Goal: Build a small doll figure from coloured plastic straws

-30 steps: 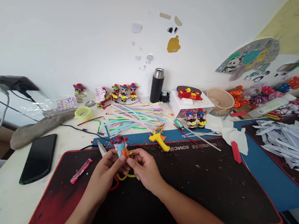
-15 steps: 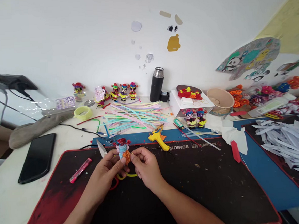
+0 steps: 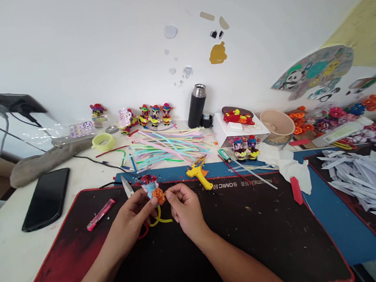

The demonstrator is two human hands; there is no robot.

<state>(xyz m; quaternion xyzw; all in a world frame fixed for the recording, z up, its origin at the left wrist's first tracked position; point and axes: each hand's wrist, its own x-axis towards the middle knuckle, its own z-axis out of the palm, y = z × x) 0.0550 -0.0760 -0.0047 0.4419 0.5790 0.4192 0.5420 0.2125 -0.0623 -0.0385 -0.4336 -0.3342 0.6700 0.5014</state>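
A small doll (image 3: 151, 187), left of centre in the frame and raised above the dark mat (image 3: 233, 241), lies tilted in the left hand (image 3: 125, 220). The left thumb and fingers are closed around its lower body, the thumb pressing beside the orange patch (image 3: 159, 196) on its front. The right hand (image 3: 188, 207) stands just to the right in the frame, thumb and forefinger meeting at the edge of the patch; whether they pinch anything is too small to tell. The other right fingers are curled.

Likely faults and their causes: (a) a tug from the right fingertips could pull the patch askew or loose, if it is only weakly fixed; (b) too firm a left thumb could flatten the fuzzy body, which looks soft; (c) the yellow strip (image 3: 161, 220), showing just below the doll, could snag on the fingers, since it lies close under both hands; (d) the blade of the scissors (image 3: 127, 186), its tip pointing toward the upper left, lies just beyond the left hand and could nick a knuckle if that hand slid forward; (e) the glue gun (image 3: 198, 175), centre of the frame, might burn a careless wrist if hot, which cannot be seen.
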